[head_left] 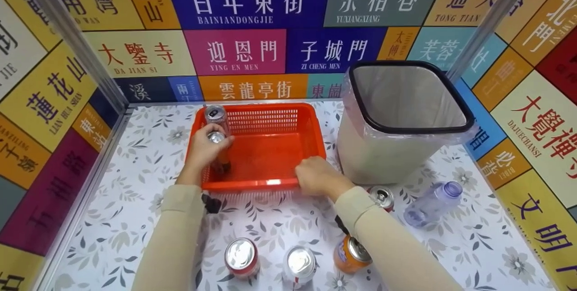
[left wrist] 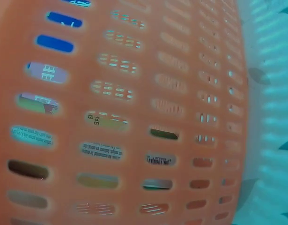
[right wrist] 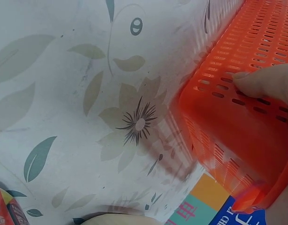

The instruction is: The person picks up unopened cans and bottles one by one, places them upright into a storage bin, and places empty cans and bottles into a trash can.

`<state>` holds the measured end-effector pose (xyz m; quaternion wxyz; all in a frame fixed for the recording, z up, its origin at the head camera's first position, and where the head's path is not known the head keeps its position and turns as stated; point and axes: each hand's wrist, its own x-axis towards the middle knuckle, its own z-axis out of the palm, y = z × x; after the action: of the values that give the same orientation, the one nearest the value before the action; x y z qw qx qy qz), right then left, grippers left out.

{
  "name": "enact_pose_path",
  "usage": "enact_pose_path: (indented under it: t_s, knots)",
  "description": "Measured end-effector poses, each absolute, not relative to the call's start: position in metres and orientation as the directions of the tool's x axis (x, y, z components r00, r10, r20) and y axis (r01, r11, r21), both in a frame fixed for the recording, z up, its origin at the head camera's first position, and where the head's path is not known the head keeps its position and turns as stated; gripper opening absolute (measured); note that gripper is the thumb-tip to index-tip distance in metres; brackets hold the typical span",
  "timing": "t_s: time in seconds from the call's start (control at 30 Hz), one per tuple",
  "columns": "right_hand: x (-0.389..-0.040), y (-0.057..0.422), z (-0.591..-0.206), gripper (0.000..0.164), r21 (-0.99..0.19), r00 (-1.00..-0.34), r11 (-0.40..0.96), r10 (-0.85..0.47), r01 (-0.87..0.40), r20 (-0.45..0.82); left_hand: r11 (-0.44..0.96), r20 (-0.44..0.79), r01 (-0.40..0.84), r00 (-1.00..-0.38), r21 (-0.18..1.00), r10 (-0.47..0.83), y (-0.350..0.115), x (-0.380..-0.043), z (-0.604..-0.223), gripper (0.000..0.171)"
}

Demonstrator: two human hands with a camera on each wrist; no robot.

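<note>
My left hand (head_left: 208, 149) holds a drink can (head_left: 217, 137) by its upper part, inside the left end of the red plastic basket (head_left: 266, 184). Behind it a second can (head_left: 216, 113) stands upright in the back left corner. With my right hand (head_left: 321, 175) I grip the basket's rim at its near right corner. The right wrist view has my right thumb (right wrist: 256, 84) pressed against the slotted wall (right wrist: 237, 112). The left wrist view is filled by the slotted basket wall (left wrist: 139, 140), and the left hand is out of that picture.
Nearer me stand a red can (head_left: 242, 257), a silver-topped can (head_left: 299, 264) and an orange can (head_left: 351, 255). Another can (head_left: 382, 197) is partly behind my right sleeve. A purple bottle (head_left: 432, 204) lies at the right. The lined bin (head_left: 378, 156) stands right of the basket.
</note>
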<state>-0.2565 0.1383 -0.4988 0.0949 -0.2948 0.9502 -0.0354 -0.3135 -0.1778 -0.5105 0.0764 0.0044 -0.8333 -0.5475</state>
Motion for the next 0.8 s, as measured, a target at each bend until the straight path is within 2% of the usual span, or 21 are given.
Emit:
enact_pose_path:
  t_s: [0.27,0.53,0.8]
  knots:
    - [-0.2564,0.1368,-0.4975,0.017,-0.134,-0.818,0.838,-0.546,-0.529,-0.183,0.389,0.064,0.023,-0.994,0.921,-0.091,-0.1801,-0.3140,-0.5090,0.019]
    - [-0.2549,0.1371,-0.4979,0.020,-0.154,-0.821,0.840,-0.541,-0.520,-0.182,0.395,0.080,0.031,-0.991,0.918,-0.109,-0.1801,-0.3135,-0.5104,0.015]
    - [-0.2552,0.1361,-0.4981,0.007,-0.106,-0.810,0.823,-0.567,-0.557,-0.149,0.403,0.131,0.073,-0.984,0.912,-0.118,-0.1799,-0.3126,-0.5103,0.017]
